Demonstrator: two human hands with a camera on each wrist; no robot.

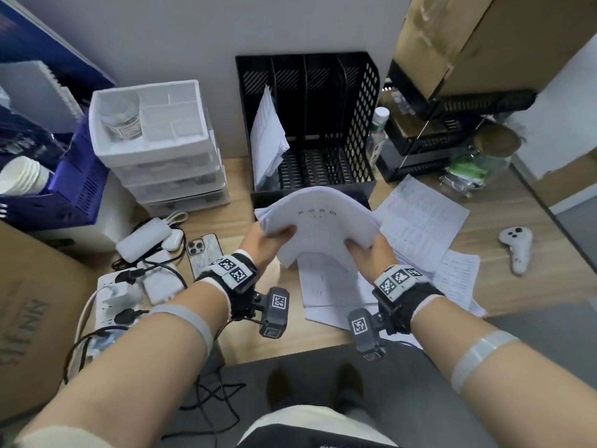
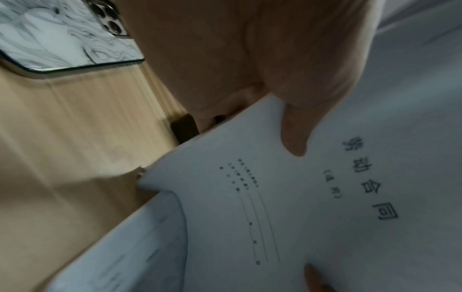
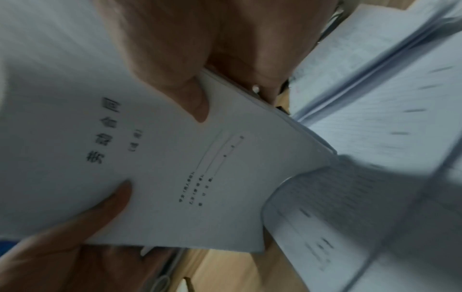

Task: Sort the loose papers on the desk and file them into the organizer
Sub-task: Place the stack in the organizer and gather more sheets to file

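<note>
Both hands hold one white stapled document above the desk, just in front of the black organizer. My left hand pinches its left edge, thumb on top. My right hand pinches its right edge the same way. The cover sheet bears large printed characters and some form lines, also seen in the right wrist view on the cover. A sheaf of papers leans in the organizer's leftmost slot. Loose sheets lie spread on the desk under and right of the hands.
A white drawer unit stands left of the organizer. A phone, power bank and power strip with cables lie at the left. A bottle, black trays and a white controller sit at the right.
</note>
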